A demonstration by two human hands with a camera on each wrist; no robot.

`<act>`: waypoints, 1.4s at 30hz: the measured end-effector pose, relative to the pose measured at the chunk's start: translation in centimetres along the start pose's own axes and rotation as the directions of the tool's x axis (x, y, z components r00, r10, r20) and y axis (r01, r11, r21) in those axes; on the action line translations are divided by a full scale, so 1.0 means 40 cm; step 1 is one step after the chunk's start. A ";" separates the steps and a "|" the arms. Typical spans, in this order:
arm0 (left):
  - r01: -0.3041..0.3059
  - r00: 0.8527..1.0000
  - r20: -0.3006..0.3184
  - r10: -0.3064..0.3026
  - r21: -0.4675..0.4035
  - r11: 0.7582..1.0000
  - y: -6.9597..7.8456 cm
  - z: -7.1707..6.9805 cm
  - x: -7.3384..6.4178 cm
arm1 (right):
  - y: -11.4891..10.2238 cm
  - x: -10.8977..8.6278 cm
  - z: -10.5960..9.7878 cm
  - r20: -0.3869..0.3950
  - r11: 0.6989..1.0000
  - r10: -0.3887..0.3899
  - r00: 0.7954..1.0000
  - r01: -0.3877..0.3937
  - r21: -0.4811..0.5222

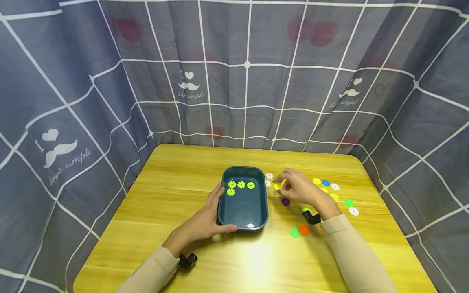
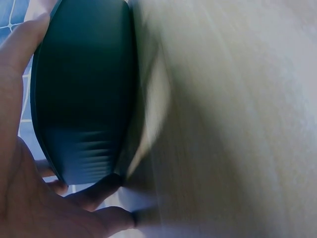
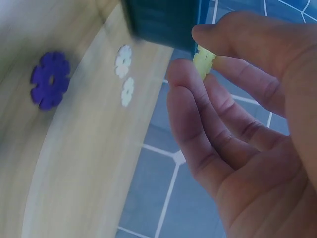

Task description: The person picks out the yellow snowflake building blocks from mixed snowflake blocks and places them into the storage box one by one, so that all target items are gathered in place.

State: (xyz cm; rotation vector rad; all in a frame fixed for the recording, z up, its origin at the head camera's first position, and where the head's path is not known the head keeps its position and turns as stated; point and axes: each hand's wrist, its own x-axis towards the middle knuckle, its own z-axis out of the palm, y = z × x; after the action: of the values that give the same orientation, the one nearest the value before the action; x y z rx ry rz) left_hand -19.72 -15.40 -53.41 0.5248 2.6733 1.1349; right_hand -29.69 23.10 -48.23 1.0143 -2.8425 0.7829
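Note:
My left hand (image 1: 206, 217) grips a dark teal rectangular tray (image 1: 243, 209) on its left side, thumb at the near rim and fingers along the wall. Inside the tray, toward its far end, lie several yellow-green flower-shaped plastic discs (image 1: 241, 184). Just right of the tray, my right hand (image 1: 299, 188) pinches a yellow flower-shaped disc (image 3: 203, 62) between thumb and fingertips, above the table. Two white discs (image 3: 123, 61) lie between this hand and the tray. A purple disc (image 1: 286, 201) is on the table below the right fingers.
Further right on the wooden table (image 1: 176, 175) are scattered yellow, white, green and orange discs, plus a blue disc (image 1: 325, 183). A green disc (image 1: 294, 232) and an orange disc (image 1: 304, 230) lie nearer the front. A grey checked curtain (image 1: 227, 85) surrounds the table's back and sides.

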 end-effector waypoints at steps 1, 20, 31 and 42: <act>0.002 1.000 -0.001 -0.002 -0.001 1.000 0.000 0.000 0.000 | -0.003 0.003 0.002 0.003 1.000 -0.001 1.000 0.001 0.002; -0.015 1.000 0.010 0.015 -0.012 1.000 -0.002 0.001 -0.005 | -0.066 0.065 0.013 0.065 1.000 -0.020 0.998 0.019 0.014; -0.012 1.000 0.012 0.012 0.003 1.000 -0.004 -0.003 -0.002 | -0.097 0.109 0.018 0.077 0.995 -0.099 0.992 0.098 0.020; 0.003 1.000 0.003 -0.003 -0.006 1.000 0.001 -0.002 -0.001 | -0.109 0.152 0.018 0.130 0.987 -0.160 0.979 0.158 0.025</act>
State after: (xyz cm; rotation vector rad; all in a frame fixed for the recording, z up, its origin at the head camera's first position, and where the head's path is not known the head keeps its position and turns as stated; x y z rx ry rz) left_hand -19.69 -15.45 -53.32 0.5213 2.6663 1.1403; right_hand -31.76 16.32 -45.78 1.3237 -2.8186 0.7503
